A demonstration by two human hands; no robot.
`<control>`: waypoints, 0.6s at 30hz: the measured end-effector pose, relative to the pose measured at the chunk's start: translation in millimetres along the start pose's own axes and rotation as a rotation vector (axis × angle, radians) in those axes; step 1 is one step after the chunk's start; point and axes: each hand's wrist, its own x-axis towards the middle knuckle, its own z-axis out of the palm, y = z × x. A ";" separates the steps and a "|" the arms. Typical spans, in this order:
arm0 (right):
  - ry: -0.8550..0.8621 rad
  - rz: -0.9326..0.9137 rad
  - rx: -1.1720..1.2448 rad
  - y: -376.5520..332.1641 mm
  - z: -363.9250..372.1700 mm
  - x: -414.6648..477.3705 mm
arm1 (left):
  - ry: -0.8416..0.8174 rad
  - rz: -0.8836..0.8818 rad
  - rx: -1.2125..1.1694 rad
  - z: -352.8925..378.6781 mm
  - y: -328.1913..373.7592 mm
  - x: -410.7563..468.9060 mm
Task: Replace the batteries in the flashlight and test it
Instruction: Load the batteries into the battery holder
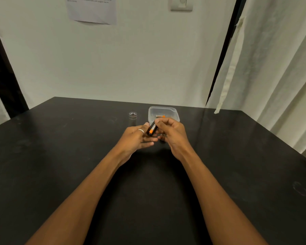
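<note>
My right hand (170, 131) pinches the upper end of a black and orange battery (152, 129), held slanted above the table. The battery's lower orange end lies against the straight fingers of my left hand (136, 137), which wears a ring. The black flashlight body (132, 119) stands upright to the left, its open top facing up, apart from both hands. Behind my right hand sits a clear plastic box (173, 112) with another orange-tipped battery (160, 116) inside. A small dark part (162, 139) shows under my right fingers, mostly hidden.
A black table (78, 156) carries everything; its far edge meets a white wall. White curtains (272, 68) hang at the right. A paper sheet (92, 9) and a light switch (181, 4) are on the wall.
</note>
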 end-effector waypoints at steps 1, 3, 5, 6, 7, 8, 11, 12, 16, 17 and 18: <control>-0.004 -0.016 -0.021 0.2 0.8 -0.8 | -0.012 0.005 -0.007 -1.4 -0.8 -0.2; -0.002 -0.061 -0.078 0.7 2.5 -1.4 | -0.020 0.017 -0.027 -2.7 -1.9 -0.6; 0.020 -0.124 -0.157 1.4 5.4 -1.3 | -0.010 0.021 -0.055 -3.3 -1.6 -1.4; 0.044 -0.166 -0.221 2.2 6.9 -1.1 | 0.002 0.021 -0.071 -3.5 -1.9 -0.9; 0.076 -0.217 -0.305 3.1 8.0 -1.2 | 0.017 0.021 -0.086 -3.6 -2.3 -0.6; 0.104 -0.269 -0.395 3.8 8.9 -1.3 | 0.033 0.023 -0.098 -4.0 -3.0 0.3; 0.070 -0.400 -0.571 6.1 10.5 -3.5 | 0.073 0.027 -0.131 -5.0 -4.2 2.0; 0.032 -0.428 -0.612 7.2 11.0 -4.2 | 0.084 0.026 -0.139 -5.8 -4.7 2.6; -0.104 -0.453 -0.662 10.1 11.6 -6.5 | 0.087 0.023 -0.177 -9.6 -5.9 4.0; -0.114 -0.452 -0.658 10.2 11.7 -6.8 | 0.088 0.022 -0.182 -10.1 -6.2 4.0; -0.115 -0.452 -0.654 10.2 11.4 -6.9 | 0.093 0.021 -0.179 -10.2 -6.5 4.3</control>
